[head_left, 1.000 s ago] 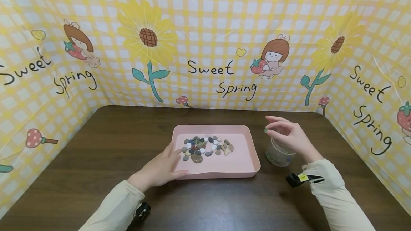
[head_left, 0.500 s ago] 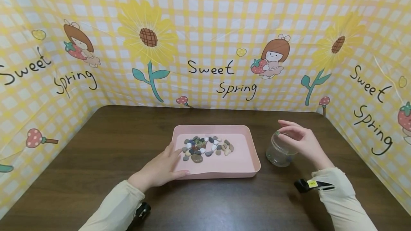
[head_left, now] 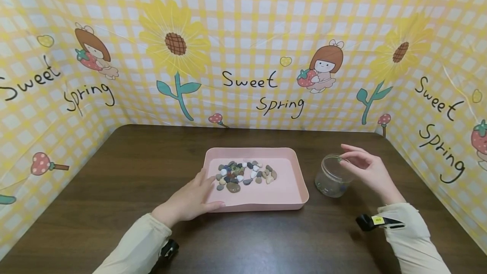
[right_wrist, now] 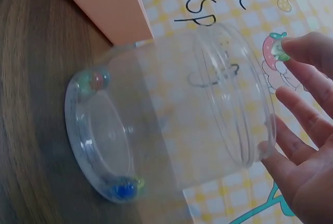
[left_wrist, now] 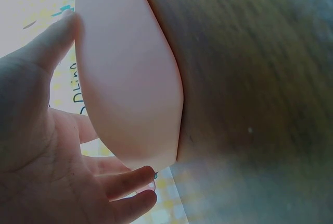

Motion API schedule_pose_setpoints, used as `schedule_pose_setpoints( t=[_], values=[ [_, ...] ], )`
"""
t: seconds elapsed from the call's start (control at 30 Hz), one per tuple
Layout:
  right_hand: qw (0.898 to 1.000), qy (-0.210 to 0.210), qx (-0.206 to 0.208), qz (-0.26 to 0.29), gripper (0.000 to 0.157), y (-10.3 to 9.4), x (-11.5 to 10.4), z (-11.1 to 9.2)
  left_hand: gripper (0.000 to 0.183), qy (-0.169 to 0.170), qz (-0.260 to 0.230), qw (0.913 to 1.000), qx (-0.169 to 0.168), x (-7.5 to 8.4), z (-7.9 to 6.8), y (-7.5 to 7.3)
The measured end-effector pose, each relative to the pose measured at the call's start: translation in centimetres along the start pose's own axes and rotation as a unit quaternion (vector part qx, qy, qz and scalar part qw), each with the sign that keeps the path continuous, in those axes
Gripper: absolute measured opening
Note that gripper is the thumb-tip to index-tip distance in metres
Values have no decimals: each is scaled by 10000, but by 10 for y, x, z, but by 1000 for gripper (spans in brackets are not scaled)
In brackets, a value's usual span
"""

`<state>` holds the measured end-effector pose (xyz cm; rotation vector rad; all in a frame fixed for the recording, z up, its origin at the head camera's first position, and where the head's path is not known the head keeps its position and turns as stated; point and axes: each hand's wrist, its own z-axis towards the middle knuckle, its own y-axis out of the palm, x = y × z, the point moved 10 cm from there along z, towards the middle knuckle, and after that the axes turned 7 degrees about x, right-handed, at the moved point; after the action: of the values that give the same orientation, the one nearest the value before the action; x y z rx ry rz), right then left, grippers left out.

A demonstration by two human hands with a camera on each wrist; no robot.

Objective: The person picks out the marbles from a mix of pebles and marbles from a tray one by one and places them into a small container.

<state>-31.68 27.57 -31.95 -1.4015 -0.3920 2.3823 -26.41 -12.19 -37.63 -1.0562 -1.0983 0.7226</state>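
Yellow-checked cloth [head_left: 247, 24] behind dark surface [head_left: 160, 155]. Our left hand [head_left: 186, 202] rests, fingers extended, against pink tray [head_left: 285, 191]; our right hand [head_left: 372, 176] pinches green marble [right_wrist: 279, 50] near rim of clear jar [head_left: 328, 182], just beside fingers. Marble probably light, hard, slippery: we'd pinch across its middle, thumb opposite fingertip.

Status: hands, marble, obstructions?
Left hand against pink tray. Right hand pinching green marble at open mouth of clear jar. Nothing visible blocking it.
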Motion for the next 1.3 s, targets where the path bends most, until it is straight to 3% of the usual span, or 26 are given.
schedule_pose_setpoints(
  t=[0.4,0.97,1.3],
  values=[
    [9988,200,109,-422,24,-12,15,-5,80,48,24,10000,42,0,1,0],
    [9934,987,-33,-583,33,-13,34,-11,79,75,31,9999,86,-1,1,0],
    [9921,1070,-29,-656,35,-13,34,-12,78,92,14,9999,115,0,1,0]
  ],
)
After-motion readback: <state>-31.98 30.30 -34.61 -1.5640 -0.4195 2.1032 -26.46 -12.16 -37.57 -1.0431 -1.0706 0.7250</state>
